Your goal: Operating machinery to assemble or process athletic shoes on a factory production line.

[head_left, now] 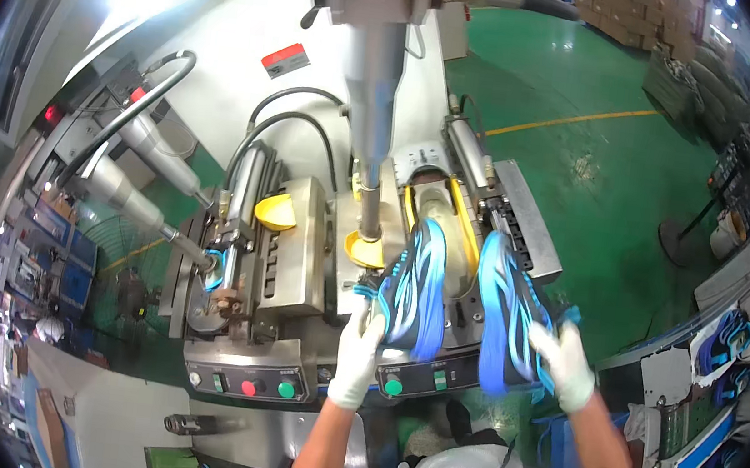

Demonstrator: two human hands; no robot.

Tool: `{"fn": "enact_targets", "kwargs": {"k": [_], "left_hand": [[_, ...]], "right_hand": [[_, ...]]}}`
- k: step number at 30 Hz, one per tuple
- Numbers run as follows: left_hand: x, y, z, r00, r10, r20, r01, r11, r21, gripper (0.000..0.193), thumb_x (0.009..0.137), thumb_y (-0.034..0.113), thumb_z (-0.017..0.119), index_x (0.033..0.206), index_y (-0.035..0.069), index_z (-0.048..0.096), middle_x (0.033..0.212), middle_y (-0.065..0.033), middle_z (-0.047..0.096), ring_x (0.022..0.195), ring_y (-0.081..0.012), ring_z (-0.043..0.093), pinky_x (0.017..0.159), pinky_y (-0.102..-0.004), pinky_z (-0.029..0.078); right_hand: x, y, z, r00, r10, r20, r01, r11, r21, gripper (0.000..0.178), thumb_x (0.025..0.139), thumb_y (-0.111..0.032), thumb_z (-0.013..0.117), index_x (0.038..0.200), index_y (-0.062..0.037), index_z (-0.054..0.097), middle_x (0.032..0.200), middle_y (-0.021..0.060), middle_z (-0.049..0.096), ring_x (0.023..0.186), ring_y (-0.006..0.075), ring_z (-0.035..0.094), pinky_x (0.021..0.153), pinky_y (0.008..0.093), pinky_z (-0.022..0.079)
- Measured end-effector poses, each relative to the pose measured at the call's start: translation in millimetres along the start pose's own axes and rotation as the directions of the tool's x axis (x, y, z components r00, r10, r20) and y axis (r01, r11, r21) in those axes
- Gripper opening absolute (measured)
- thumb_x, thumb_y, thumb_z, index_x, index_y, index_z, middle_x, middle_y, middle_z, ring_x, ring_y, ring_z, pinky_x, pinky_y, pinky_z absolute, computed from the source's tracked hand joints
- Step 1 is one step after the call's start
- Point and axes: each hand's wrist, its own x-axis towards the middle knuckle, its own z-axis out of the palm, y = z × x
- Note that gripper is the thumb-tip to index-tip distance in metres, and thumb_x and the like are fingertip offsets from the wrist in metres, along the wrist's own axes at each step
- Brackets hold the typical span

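Note:
My left hand (357,355), in a white glove, grips a black and blue sneaker (419,293) by its side near the ankle opening. The sneaker is tilted, toe pointing away from me, its blue-to-violet sole edge facing right. A matching sneaker (504,325) is held by my right hand (566,366), also gloved in white, its fingers closed at the shoe's right side. Both shoes hang over the front of a metal press, in front of a pale last-shaped bed (442,218) flanked by yellow strips (463,216). Parts of my fingers are hidden behind the shoes.
A vertical press cylinder (372,106) stands above the bed, with a yellow pad (364,251) at its foot. Left of it are another yellow pad (277,212) and a second station (224,282). Button panels (249,385) line the front. A rack (692,432) with shoes is at right.

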Motion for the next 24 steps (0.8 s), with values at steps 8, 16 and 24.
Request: {"fn": "enact_targets", "kwargs": {"k": [8, 16, 24], "left_hand": [[-257.4, -30.3, -126.1, 0.965, 0.094, -0.246, 0.119, 0.677, 0.726, 0.054, 0.097, 0.012, 0.059, 0.147, -0.004, 0.044, 0.14, -0.0192, 0.057, 0.126, -0.0282, 0.057, 0.107, -0.0359, 0.045], [-383.0, -179.9, -155.4, 0.45, -0.109, -0.887, 0.519, 0.84, 0.16, 0.07, 0.097, 0.017, 0.06, 0.151, -0.014, 0.026, 0.155, -0.0287, 0.036, 0.145, -0.0348, 0.037, 0.12, -0.0384, 0.028], [-354.1, -310.6, -175.6, 0.242, 0.018, -0.97, 0.525, 0.838, 0.146, 0.07, 0.089, 0.039, 0.07, 0.14, 0.002, 0.04, 0.127, -0.029, 0.056, 0.116, -0.0465, 0.059, 0.098, -0.0521, 0.048]], "right_hand": [[277.6, 48.5, 140.8, 0.991, -0.021, 0.129, 0.127, 0.37, -0.92, 0.067, 0.082, -0.024, 0.073, 0.133, 0.0101, 0.047, 0.114, 0.0293, 0.067, 0.107, 0.0362, 0.069, 0.094, 0.0427, 0.054], [305.5, 97.9, 170.3, 0.95, -0.175, 0.259, 0.301, 0.286, -0.91, 0.039, 0.076, -0.029, 0.071, 0.101, 0.0009, 0.066, 0.099, 0.0272, 0.068, 0.094, 0.0417, 0.067, 0.084, 0.0459, 0.052], [305.3, 150.4, 141.5, 0.621, -0.511, 0.595, 0.759, 0.201, -0.619, 0.065, 0.099, -0.03, 0.064, 0.145, 0.0091, 0.042, 0.147, 0.0253, 0.049, 0.134, 0.0332, 0.05, 0.115, 0.0392, 0.035]]}}
